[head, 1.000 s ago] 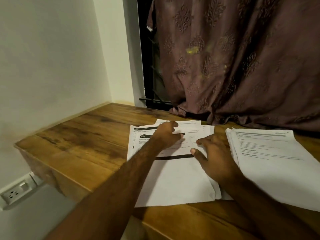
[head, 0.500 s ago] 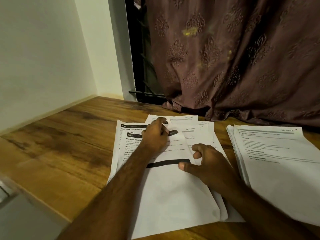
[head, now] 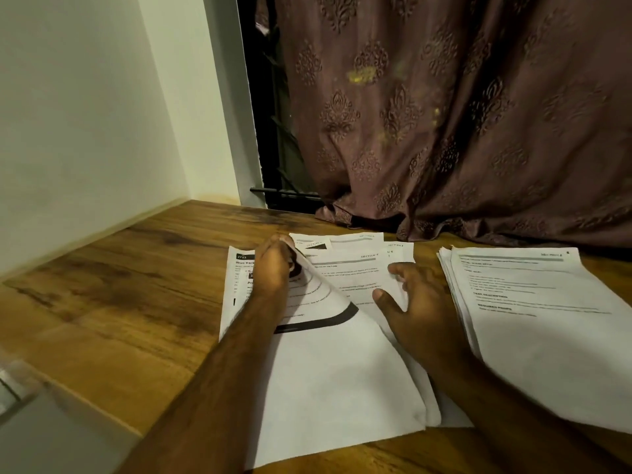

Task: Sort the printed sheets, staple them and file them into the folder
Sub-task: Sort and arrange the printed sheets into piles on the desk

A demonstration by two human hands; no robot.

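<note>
Wooden desk by a wall, curtain behind. Left hand pinching top sheet, curling it up to peek beneath. Right hand spread, pressing loose pile flat. Sorted stack far right. No folder seen.

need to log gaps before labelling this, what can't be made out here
- Head view: body text on the right stack is too blurred to read.
- Lower sheets of the middle pile are covered by the curled top sheet and both hands.
- Left hand fingertips are hidden behind the lifted corner.
- Right hand palm side faces down, unseen.
- No stapler or folder in frame.
</note>
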